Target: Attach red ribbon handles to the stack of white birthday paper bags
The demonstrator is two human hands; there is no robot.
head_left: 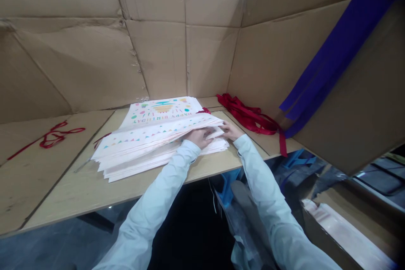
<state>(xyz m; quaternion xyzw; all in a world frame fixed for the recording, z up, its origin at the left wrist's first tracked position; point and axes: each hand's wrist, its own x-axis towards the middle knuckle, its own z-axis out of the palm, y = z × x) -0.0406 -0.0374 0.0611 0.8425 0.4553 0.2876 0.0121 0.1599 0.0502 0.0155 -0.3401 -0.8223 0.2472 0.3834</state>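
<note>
"HAPPY BIRTHDAY" on stacked paper bags (pixel 160 112)

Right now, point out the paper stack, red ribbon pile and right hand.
Paper stack (pixel 158 112), head view, top sheet.
Red ribbon pile (pixel 248 114), head view, middle.
Right hand (pixel 231 130), head view, back.

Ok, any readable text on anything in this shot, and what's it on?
"HAPPY BIRTHDAY": printed upside down in this view on the flat white printed paper sheet on top of the stack.
No readable text on the brown cardboard walls.
Pale pink sheets in the lower right: no readable text, too blurred to tell.
</note>
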